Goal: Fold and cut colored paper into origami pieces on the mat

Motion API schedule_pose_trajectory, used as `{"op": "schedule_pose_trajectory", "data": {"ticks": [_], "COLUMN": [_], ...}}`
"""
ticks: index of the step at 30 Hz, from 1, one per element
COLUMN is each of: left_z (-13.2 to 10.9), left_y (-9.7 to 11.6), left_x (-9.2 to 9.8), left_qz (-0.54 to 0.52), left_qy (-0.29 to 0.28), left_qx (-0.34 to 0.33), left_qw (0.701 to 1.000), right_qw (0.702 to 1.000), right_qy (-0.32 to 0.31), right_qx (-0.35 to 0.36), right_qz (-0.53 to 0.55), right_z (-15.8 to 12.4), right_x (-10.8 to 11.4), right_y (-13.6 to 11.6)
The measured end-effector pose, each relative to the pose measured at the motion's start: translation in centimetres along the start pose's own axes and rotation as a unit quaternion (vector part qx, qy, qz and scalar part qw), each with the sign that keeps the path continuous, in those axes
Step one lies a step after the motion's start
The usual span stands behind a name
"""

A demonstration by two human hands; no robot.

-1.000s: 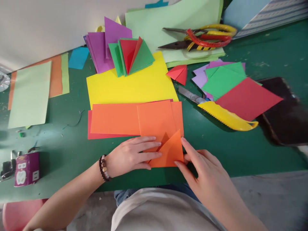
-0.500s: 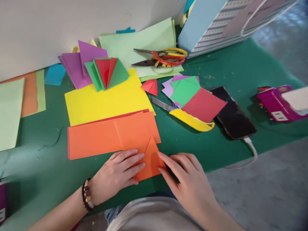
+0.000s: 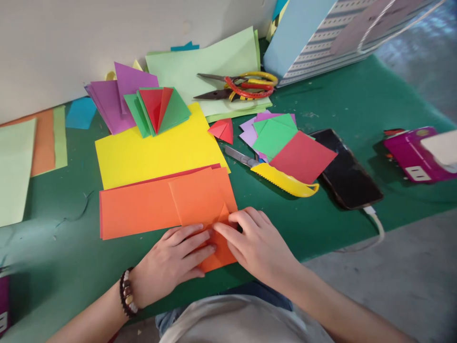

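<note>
Far left, on the green cutting mat [image 3: 76, 200]: a pale green sheet [image 3: 14, 162] over an orange sheet [image 3: 43, 143]. Further along, a fanned stack of purple paper [image 3: 107, 107] sits beside a folded green-and-red paper piece [image 3: 159, 109], both at the top edge of a yellow sheet [image 3: 153, 152].

Centre: folded orange paper [image 3: 193, 197] lies on a longer orange sheet [image 3: 135, 205], its lower corner under both hands. Left hand [image 3: 171, 255], beaded bracelet [image 3: 126, 293] at the wrist, lies flat on the paper, fingers together. Right hand [image 3: 259, 240] sits just beside it, fingertips [image 3: 223, 230] on the folded flap, fingers slightly apart; any pinch is hidden.

Right of the hands: a red paper pyramid [image 3: 221, 131], scissors [image 3: 235, 85] on a pale green sheet, a yellow utility knife [image 3: 285, 180], green and red squares [image 3: 285, 145], a smartphone [image 3: 348, 169] on a cable, and a magenta box [image 3: 410, 155].
</note>
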State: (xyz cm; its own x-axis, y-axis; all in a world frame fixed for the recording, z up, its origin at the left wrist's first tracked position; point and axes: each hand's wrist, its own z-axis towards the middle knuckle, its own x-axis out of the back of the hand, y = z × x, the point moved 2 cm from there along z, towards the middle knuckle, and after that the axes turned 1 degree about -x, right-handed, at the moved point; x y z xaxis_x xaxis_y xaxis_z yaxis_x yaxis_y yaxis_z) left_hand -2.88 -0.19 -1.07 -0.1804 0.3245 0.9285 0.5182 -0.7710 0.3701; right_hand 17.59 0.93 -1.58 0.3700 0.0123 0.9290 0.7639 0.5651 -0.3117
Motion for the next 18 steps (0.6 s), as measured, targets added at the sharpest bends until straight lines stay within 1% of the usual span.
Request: {"op": "schedule_pose_trajectory", "data": {"ticks": [3,7,12,18], "left_z": [0.0,0.0,-0.1,-0.2], "left_y": [0.0,0.1,0.1,0.2], "left_x": [0.0,0.1,0.1,-0.3], "left_qz": [0.009,0.021,0.024,0.034], "left_qy": [0.000,-0.004,-0.008,-0.016], "left_qx": [0.002,0.008,0.013,0.014], "left_qw": [1.000,1.000,1.000,0.999], "right_qw": [1.000,0.999,0.999,1.000], "right_qy": [-0.024,-0.036,-0.039,-0.024], "right_qx": [0.010,0.025,0.025,0.017], "right_qz": [0.001,-0.004,-0.005,-0.003], "right_z": [0.8,1.3,1.0,0.7], "right_x": [-0.1,-0.6,-1.0,-1.0], "right_y": [0.4,0.7,0.8,0.8]}}
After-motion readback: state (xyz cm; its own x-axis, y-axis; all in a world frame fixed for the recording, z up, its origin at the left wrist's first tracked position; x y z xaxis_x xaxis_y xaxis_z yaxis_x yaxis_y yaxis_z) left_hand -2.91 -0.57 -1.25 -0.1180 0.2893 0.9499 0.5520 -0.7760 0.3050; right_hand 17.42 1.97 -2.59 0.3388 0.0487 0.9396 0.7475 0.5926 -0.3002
